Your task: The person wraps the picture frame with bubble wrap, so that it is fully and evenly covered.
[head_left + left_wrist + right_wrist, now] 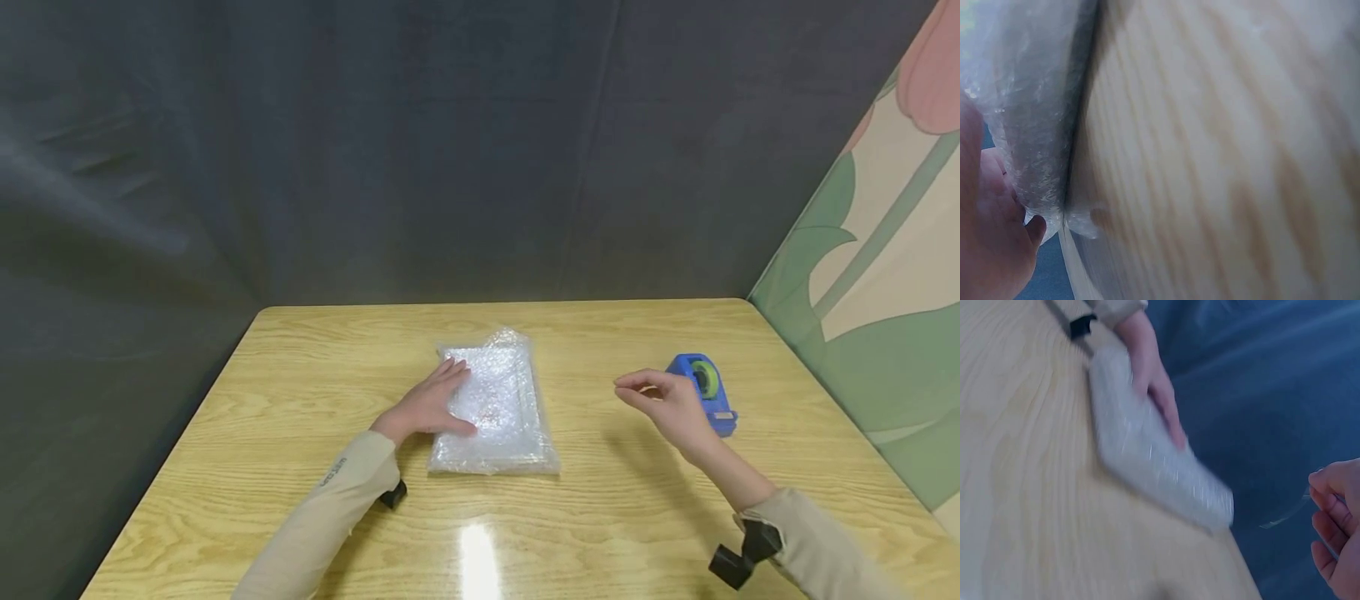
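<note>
A flat rectangular package (501, 408) in clear bubble wrap lies on the wooden table. My left hand (429, 405) rests on its left part with fingers spread, the thumb toward the near side. In the left wrist view the edge of the bubble wrap (1035, 125) shows beside the hand. My right hand (677, 414) is raised over the table to the right of the package. Between its thumb and index finger it pinches a thin strip of clear tape (1284, 519), visible in the right wrist view.
A blue tape dispenser (717, 406) with a greenish roll stands on the table (315, 350) just beyond the right hand. Dark cloth (450, 167) hangs behind the table and on the left. A wall with painted flowers (885, 333) borders the right side.
</note>
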A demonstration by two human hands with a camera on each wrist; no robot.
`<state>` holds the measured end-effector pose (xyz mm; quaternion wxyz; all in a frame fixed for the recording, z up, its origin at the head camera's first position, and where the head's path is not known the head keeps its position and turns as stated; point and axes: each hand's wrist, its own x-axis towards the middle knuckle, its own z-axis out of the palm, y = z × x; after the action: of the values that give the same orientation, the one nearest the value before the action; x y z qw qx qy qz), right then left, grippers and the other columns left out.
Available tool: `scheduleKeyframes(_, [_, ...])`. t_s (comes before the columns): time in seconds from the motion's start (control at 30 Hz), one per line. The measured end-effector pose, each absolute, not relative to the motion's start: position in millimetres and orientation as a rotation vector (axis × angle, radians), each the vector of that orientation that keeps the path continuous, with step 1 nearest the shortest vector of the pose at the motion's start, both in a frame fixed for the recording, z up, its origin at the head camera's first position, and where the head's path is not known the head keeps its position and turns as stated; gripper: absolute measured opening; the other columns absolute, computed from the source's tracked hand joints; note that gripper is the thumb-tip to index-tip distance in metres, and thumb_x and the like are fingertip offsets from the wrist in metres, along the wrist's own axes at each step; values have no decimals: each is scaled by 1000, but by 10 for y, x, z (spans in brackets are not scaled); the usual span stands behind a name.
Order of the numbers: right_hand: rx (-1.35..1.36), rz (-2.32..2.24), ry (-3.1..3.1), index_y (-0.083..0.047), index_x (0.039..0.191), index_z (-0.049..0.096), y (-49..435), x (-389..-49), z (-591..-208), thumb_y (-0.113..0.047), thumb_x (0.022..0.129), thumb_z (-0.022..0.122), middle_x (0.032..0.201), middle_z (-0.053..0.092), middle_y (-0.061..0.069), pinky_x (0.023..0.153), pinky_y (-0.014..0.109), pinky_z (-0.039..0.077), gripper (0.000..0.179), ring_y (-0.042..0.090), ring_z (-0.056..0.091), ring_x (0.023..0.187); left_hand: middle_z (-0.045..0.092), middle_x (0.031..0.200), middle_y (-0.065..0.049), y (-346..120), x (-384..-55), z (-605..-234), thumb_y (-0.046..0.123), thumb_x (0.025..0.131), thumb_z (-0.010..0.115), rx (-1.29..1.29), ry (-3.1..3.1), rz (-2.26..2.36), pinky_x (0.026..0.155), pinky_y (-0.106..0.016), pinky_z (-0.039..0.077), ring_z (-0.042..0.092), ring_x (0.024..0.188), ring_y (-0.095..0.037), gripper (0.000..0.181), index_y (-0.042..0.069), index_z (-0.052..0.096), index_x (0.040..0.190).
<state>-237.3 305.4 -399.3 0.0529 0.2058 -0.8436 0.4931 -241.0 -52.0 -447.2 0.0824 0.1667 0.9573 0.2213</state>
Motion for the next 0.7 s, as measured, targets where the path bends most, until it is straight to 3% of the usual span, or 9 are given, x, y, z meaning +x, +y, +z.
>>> scheduleKeyframes(0.27, [659,1782,-2506,2,98,66,2455,-2461,-3968,-14,85,63,98,65,17,67,23,50,21,8,58,79,10,152,-3,-527,-2415,-4485,51,65,73,498,2871,661,111,-39,11,0,139,-18,103,10,22,144])
scheduleKeyframes(0.7, [652,2050,-2409,9,94,66,1610,-2508,-4182,-2,81,64,92,67,16,71,19,48,18,5,57,79,10,152,-2,-490,-2422,-4457,52,65,73,457,2880,622,111,-38,11,0,139,-16,103,11,22,144])
